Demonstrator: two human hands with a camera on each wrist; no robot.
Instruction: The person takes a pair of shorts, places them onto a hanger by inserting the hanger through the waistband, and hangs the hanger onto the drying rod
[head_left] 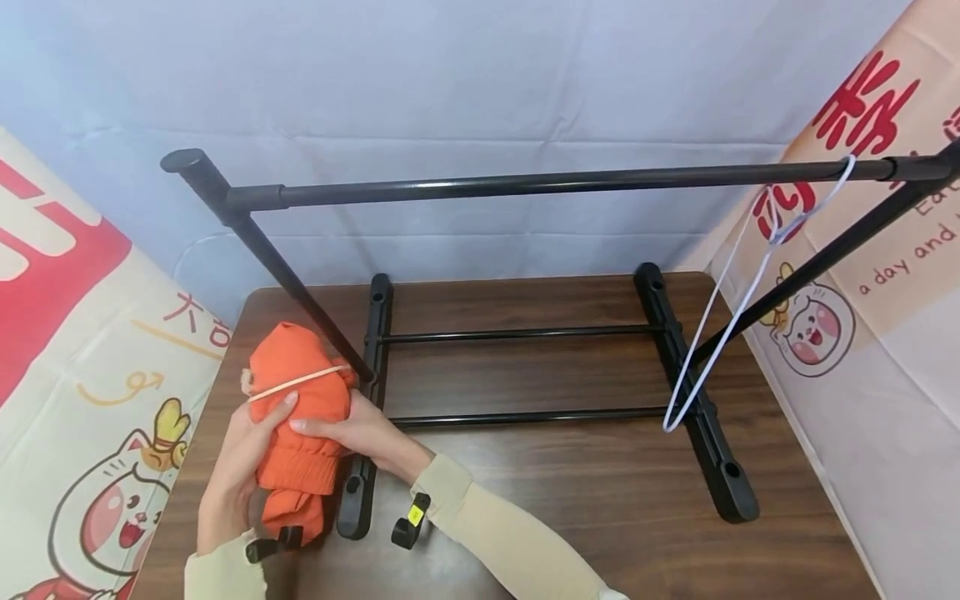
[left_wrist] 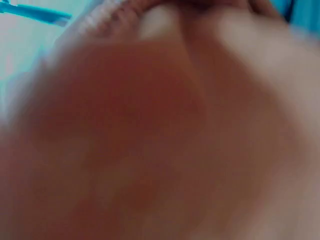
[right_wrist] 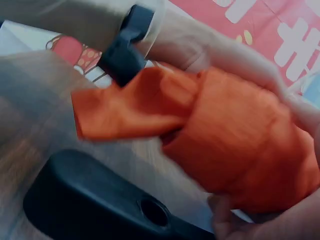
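Both hands hold a bundled orange cloth piece point(head_left: 300, 442) over the left side of the table. It has a gathered, elastic-looking band, a loose flap at its near end and a cream cord point(head_left: 300, 382) across its upper part. My left hand point(head_left: 238, 450) grips its left side, thumb on top. My right hand point(head_left: 367, 429) grips the opposite side, thumb pressed on the front and the other fingers hidden behind. In the right wrist view the cloth point(right_wrist: 245, 140) hangs close over the rack's black foot point(right_wrist: 105, 200). The left wrist view is mostly blurred.
A black metal rack with a top bar point(head_left: 480, 185) stands on the brown wooden table point(head_left: 525, 492). A white cord loop point(head_left: 720, 350) hangs from the bar's right end. The rack's left post point(head_left: 292, 283) rises right beside the hands. Printed cloth walls point(head_left: 97, 400) enclose the table.
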